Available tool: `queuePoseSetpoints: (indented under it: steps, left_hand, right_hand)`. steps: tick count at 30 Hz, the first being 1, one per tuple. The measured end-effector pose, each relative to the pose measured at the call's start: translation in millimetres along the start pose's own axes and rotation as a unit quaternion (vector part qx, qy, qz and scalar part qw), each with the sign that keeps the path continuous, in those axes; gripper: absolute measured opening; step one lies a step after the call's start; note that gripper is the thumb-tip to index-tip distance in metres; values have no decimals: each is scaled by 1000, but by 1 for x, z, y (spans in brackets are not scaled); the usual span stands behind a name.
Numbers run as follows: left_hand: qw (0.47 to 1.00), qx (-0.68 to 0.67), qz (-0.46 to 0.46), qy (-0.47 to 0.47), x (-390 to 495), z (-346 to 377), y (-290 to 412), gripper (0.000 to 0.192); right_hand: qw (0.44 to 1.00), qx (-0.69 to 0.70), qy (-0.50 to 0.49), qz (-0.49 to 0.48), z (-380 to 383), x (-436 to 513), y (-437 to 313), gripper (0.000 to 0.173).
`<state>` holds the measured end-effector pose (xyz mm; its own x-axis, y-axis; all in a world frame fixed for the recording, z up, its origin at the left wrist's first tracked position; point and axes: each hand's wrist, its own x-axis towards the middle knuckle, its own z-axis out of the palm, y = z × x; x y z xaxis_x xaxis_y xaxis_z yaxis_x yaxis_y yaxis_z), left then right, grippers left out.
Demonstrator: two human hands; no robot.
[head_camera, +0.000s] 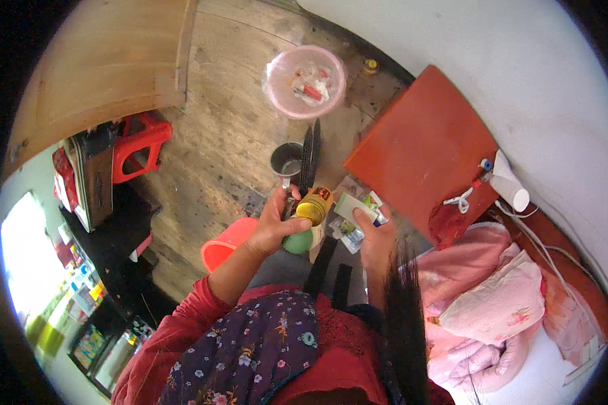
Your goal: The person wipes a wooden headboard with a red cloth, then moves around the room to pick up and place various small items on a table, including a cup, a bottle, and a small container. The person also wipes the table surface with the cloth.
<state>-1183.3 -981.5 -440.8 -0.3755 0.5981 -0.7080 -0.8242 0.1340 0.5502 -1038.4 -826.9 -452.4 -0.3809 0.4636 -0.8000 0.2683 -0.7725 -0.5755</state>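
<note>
My left hand (276, 220) grips several things together: a black metal mug (287, 158) by its handle, a yellow-lidded bottle (315, 205) and a round green object (299, 242) below it. Two long black objects (311, 152), perhaps combs or brushes, rise beside the mug; whether that hand holds them cannot be told. My right hand (376, 235) holds a pale green card or flat box (352, 206) under the thumb. Small printed packets (349, 234) lie around its fingers, partly hidden, and some seem to be held too.
Ahead on the wooden floor (223, 101) stands a pink bin (306, 83) with litter. A red-orange tabletop (415, 147) carries a white cord and a white cylinder. A red bucket (223, 245), a red stool (149, 144) and a bed with pink bedding (491, 304) are nearby.
</note>
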Motion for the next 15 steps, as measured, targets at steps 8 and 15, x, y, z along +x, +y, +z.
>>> queuePoseSetpoints:
  steps: [8, 15]
  left_hand:
    - [998, -2, 65, 23, -71, 25, 2, 55]
    - [993, -38, 104, 45, -125, 29, -5, 54]
  right_hand:
    - [991, 20, -120, 51, 18, -65, -22, 40]
    - [980, -106, -166, 18, 23, -109, -38, 41]
